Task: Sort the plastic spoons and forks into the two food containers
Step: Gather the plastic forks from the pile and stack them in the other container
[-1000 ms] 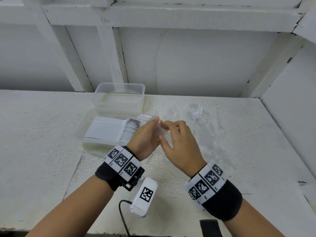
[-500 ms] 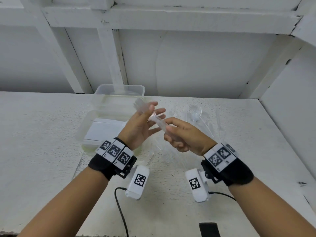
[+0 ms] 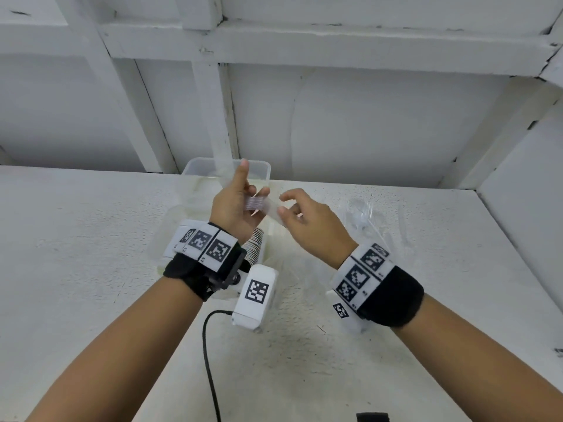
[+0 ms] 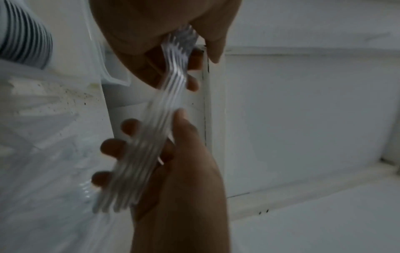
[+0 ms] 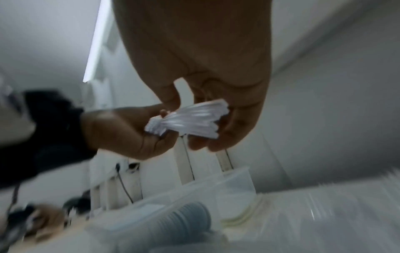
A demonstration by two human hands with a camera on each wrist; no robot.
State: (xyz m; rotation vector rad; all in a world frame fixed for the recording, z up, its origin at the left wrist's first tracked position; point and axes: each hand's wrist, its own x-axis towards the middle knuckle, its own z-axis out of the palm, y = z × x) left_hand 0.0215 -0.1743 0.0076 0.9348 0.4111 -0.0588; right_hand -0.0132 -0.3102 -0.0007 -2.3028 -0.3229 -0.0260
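Note:
A stack of clear plastic forks (image 3: pixel 259 205) hangs in the air between both hands. My left hand (image 3: pixel 254 202) pinches one end of it, one finger pointing up. My right hand (image 3: pixel 281 205) curls thumb and fingers round the other end. In the left wrist view the fork stack (image 4: pixel 164 109) runs from the left hand (image 4: pixel 151 25) down to the right hand (image 4: pixel 184 171), and tines seem to show at the lower end. The right wrist view is blurred but shows the fork stack (image 5: pixel 190 118) in both hands. The far clear container (image 3: pixel 262 170) stands behind the hands. The near container (image 3: pixel 170 229) holds stacked white spoons (image 3: pixel 257 243).
Loose clear cutlery (image 3: pixel 365 214) lies in a pile on the white table to the right of the hands. A black cable (image 3: pixel 207 345) runs from the left wrist camera to the front edge. White walls rise at the back and on the right.
Both hands have lifted the fork stack up and back, from over the near container toward the far one. My right wrist has rolled so the back of the hand faces up.

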